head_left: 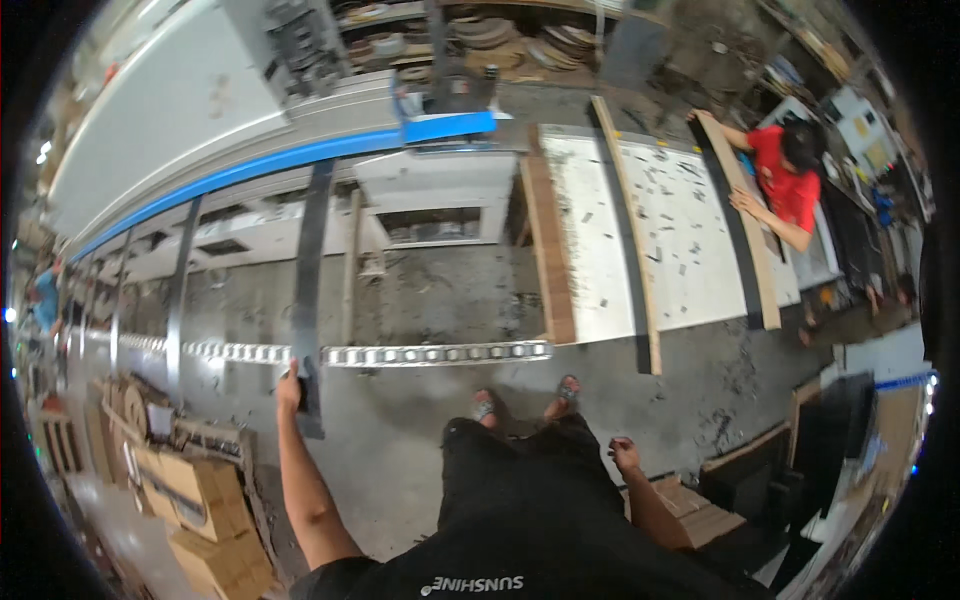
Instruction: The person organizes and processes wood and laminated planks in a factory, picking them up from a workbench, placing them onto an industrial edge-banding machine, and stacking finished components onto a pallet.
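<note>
A worker's left hand (290, 388) clasps a dark board (311, 260) across a roller rail (440, 355); the right hand (625, 456) hangs loose (apparently empty). Pressure on the overhanging end could tip the board.

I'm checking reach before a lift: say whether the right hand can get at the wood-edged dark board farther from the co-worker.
Probably yes, with a lean or step forward: the near end of the dark board juts past the white table toward the right hand, and nothing shows between them.
</note>
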